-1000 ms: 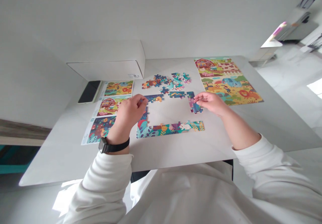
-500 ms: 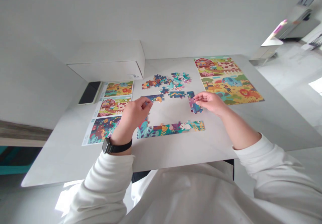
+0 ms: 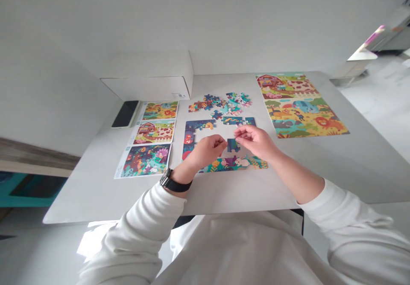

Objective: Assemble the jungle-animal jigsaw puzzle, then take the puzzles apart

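A dark blue-teal puzzle piece [image 3: 233, 145] is up between my two hands, over the inside of a partly joined jigsaw frame [image 3: 189, 127]. The thumb and fingers of my right hand [image 3: 256, 142] pinch its upper right edge. My left hand [image 3: 208, 149] is closed, its fingertips at the piece's left edge. Along the near side runs a joined strip with a white rabbit [image 3: 242, 161] and plants. At the far side lie a strip with an orange moon-like shape and a separate blue strip [image 3: 232, 120]. My right hand hides much of the frame's right side.
Loose puzzle pieces [image 3: 235, 103] lie heaped beyond the frame. Three picture cards [image 3: 147, 160] and a phone [image 3: 126, 114] are at the left, in front of a white box [image 3: 144, 88]. Finished-looking farm and safari pictures [image 3: 304, 116] lie at the right.
My right hand has moved left from the frame's right side, with the blue piece. My left hand has come right to meet it. The whole view has shifted slightly.
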The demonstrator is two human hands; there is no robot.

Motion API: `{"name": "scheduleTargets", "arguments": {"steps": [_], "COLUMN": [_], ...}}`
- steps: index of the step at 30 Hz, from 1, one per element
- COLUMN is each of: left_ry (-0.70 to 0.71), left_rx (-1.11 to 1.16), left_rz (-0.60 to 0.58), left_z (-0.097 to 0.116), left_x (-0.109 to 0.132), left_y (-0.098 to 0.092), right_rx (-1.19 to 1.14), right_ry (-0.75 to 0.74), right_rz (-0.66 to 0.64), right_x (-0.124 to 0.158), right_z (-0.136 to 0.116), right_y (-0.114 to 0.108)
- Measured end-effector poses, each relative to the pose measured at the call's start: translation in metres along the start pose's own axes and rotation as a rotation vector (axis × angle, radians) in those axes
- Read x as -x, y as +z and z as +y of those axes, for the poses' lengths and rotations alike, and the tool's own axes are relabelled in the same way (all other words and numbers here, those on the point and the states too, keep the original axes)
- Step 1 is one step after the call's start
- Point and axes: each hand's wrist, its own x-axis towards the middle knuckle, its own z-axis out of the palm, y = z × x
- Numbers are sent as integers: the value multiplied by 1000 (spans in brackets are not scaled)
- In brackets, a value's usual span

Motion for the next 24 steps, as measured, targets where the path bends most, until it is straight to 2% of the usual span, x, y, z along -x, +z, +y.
{"name": "scheduleTargets", "arguments": {"steps": [5,8,12,15,19,21,24], "left_ry": [-44,-55,-20,50,209,306,387], "left_rx": [5,9,10,-84,-400,-529,-548], "left_rz": [73,90,104,159,310,305,243], "left_z": [-2,-3,-5,-7,-20,-32,-51], "left_x": [-5,-8,-15,-26,-49,-61,-75], "left_y": [-7,-6,-10,-26,-63,-78,-86], "right_rx": [366,492,552,587,629,642,656], "right_ry": [-307,-370,-397,-397,-395,-379,-367], "right_rz": [-113,-121,-110,-109,-117,-136,-163], "right_x": [0,-3,-14,-31,-66,-85,-109], "right_z": [-6,-5,-2,-5,-7,-4,8], "right_y": [-5,-4,-5,-15,-36,-42,-38]}}
